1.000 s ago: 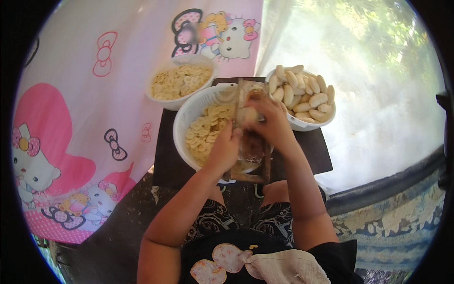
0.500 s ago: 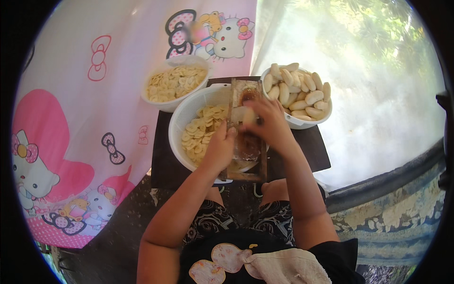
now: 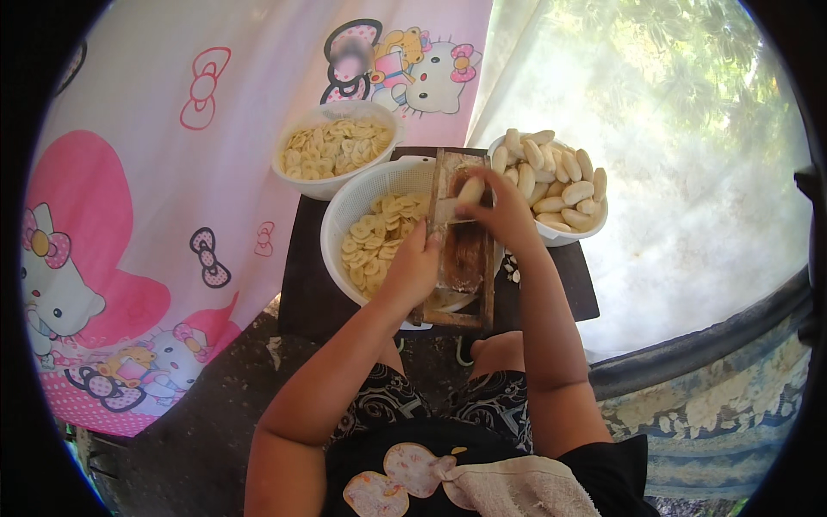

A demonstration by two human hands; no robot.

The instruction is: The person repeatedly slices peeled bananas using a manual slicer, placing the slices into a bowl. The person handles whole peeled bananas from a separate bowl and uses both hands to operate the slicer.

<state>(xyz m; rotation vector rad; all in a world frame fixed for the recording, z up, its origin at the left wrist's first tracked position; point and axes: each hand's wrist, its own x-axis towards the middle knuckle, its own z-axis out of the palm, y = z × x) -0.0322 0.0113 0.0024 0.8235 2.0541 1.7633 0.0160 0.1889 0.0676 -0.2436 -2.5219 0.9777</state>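
A wooden slicer [image 3: 466,263] lies lengthwise across a large white colander [image 3: 332,215] in front of me. Closed around the slicer's left rail, my left hand [image 3: 413,267] holds it. My right hand [image 3: 510,211] has a peeled banana [image 3: 470,194] in its fingers, over the upper half of the slicer board. The fingers hide part of the banana, and I cannot tell whether it touches the board. Round banana slices [image 3: 375,241] are heaped in the colander on the slicer's left. The slicer covers much of the colander's right side.
A bowl [image 3: 323,191] of slices stands at the back left. On the back right, another bowl [image 3: 593,226] is piled with whole peeled bananas [image 3: 551,177]. All stand on or beside a dark table [image 3: 301,289]. A printed pink curtain [image 3: 146,250] hangs at left, a pale sheet [image 3: 672,233] at right.
My right hand, blurred earlier, is sharper and slightly higher, with the banana showing more clearly in it. My left hand keeps its hold on the slicer. The whole view has shifted slightly.
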